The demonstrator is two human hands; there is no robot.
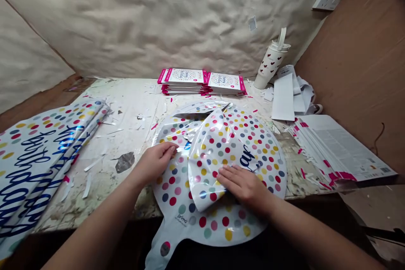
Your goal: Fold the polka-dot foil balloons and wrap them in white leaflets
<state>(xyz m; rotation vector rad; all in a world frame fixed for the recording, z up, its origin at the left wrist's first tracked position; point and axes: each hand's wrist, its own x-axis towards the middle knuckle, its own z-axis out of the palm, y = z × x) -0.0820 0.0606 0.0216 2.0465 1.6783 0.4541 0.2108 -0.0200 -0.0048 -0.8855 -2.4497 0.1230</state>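
Observation:
A round, flat foil balloon [180, 187] with coloured dots lies at the table's front edge, its tail hanging towards me. One side of the foil is folded over into a dotted flap [209, 152], with part of dark blue lettering showing. My right hand [242, 185] rests on this flap with its fingers stretched out flat. At the balloon's left side, my left hand [160, 158] is closed, thumb and fingers pinched together at the foil. Dark pointed tips, perhaps of a tool, show near the balloon's top, too small to name.
More dotted foil balloons [41, 152] lie stacked at the left. Pink-and-white printed packets [186, 76] are piled at the back. A white tumbler with hearts [271, 63] stands near loose white papers [283, 97]. Flat printed cards [351, 149] lie at the right, with paper scraps around.

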